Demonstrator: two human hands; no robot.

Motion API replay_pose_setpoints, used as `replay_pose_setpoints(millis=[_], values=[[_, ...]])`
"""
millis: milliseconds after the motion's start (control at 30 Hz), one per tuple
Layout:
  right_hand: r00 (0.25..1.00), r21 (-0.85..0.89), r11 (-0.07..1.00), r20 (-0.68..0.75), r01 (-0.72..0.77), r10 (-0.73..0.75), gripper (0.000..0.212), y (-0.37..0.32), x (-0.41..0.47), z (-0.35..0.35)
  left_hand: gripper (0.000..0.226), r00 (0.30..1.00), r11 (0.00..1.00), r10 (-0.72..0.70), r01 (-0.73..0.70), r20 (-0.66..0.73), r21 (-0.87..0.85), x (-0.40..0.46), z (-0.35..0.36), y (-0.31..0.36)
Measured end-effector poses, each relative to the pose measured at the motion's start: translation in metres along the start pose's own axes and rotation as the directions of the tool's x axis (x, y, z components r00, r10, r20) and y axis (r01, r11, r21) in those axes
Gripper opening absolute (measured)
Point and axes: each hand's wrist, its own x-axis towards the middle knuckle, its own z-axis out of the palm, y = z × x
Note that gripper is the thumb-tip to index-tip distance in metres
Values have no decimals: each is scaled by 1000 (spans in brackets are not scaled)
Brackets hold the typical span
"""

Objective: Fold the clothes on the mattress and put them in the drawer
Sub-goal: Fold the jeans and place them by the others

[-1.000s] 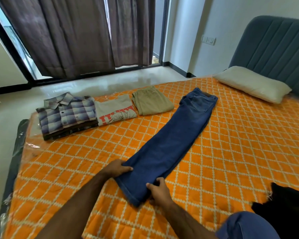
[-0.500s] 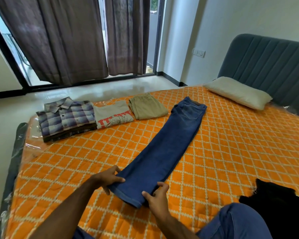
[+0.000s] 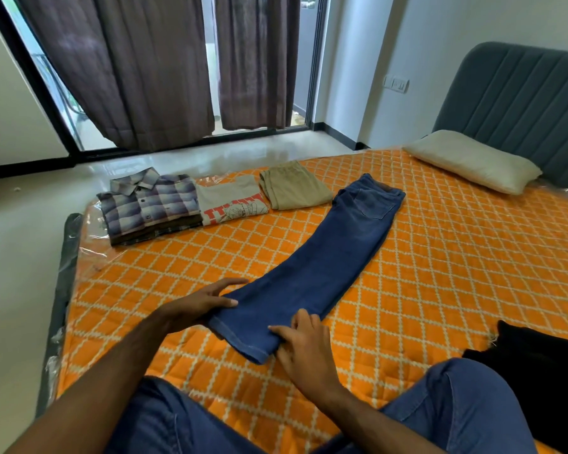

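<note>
My view lifted; both hands, left hand and right hand, still pinch the jeans hem between them.

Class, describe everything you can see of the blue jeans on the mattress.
The blue jeans look like dark denim, folded lengthwise with one leg over the other. They lie flat and diagonal on the orange mattress, waistband and a back pocket at the far end, stitched hems near the person. The left hand and right hand grip the hem end.
</note>
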Motion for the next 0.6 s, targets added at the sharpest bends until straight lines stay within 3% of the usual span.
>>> replay_pose_setpoints(millis=[100,167,233,333,400,467,600], values=[[977,28,985,126,172,-174,51,7,10,-5,23,998,990,-53,59,-45,129,3,5,11],[920,213,963,318,165,-228,56,13,18,-11,29,994,990,-103,106,-45,88,6,8,18],[884,372,923,395,96,-251,49,19,25,-14,41,992,992,-129,129,14,3,8,8,27],[939,534,842,322,-77,-119,33,43,42,-20,58,988,989,-138,140,67,-35,24,4,45],[959,646,733,283,-215,32,23,63,62,-29,60,990,988,-132,135,45,-77,41,6,61],[951,740,599,266,-306,157,25,87,87,-40,57,994,993,-104,102,-25,-65,71,11,81],[880,778,432,323,-457,349,35,134,135,-54,50,980,995,-73,85,-183,56,145,37,118]])
